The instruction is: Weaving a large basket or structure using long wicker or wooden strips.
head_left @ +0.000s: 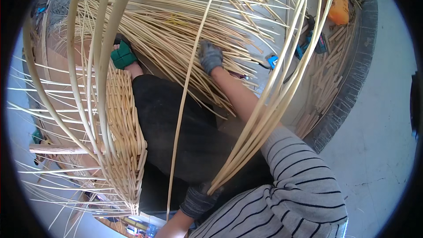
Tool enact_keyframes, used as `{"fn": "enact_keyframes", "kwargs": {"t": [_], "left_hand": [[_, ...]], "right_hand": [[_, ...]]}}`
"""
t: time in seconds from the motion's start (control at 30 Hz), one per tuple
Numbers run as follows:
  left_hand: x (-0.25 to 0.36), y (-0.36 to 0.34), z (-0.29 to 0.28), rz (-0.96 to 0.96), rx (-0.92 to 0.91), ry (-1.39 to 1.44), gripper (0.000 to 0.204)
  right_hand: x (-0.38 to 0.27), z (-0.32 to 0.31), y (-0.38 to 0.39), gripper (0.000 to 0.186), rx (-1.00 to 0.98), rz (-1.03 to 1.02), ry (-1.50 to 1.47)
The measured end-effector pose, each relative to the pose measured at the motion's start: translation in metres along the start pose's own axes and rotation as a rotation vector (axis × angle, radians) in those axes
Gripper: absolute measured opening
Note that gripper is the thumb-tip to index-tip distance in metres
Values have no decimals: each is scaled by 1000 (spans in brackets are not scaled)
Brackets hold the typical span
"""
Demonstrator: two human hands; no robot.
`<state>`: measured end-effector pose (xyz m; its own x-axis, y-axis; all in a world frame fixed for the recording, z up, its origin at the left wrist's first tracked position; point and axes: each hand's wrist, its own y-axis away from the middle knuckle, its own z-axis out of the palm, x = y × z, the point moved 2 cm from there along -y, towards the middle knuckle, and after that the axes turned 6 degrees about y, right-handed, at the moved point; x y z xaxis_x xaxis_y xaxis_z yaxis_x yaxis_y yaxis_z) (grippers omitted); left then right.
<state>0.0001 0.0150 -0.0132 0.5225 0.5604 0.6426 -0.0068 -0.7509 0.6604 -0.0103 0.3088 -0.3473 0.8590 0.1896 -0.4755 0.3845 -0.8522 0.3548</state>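
Note:
My gloved left hand, at the lower centre, grips several long pale rods that fan up to the upper right. My gloved right hand reaches onto a loose spread of rods, fingers curled; what they hold is unclear. A single long rod crosses between my hands over my dark-clothed legs. Left of them stands a woven wicker piece with upright bent stakes and many loose ends sticking out leftward.
My foot in a green sandal rests beside the weaving. At upper right lie an orange object, power tools, a blue tape measure and short offcuts, inside a dark curved edge. A wooden bar juts out left.

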Motion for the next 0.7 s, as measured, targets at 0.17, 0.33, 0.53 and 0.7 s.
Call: {"fn": "enact_keyframes", "kwargs": {"t": [0.17,0.33,0.53,0.7], "left_hand": [[1,-8,-5,80,67,-23,30],[2,-8,-8,62,66,82,32],[3,-4,-8,-13,8,77,33],[2,-4,-6,-63,5,117,28]], "right_hand": [[-6,-16,-54,23,-188,116,75],[-4,-26,-52,25,-156,-112,364],[58,-79,-19,24,-12,-146,-82],[170,-154,99,23,-528,161,-1038]]}}
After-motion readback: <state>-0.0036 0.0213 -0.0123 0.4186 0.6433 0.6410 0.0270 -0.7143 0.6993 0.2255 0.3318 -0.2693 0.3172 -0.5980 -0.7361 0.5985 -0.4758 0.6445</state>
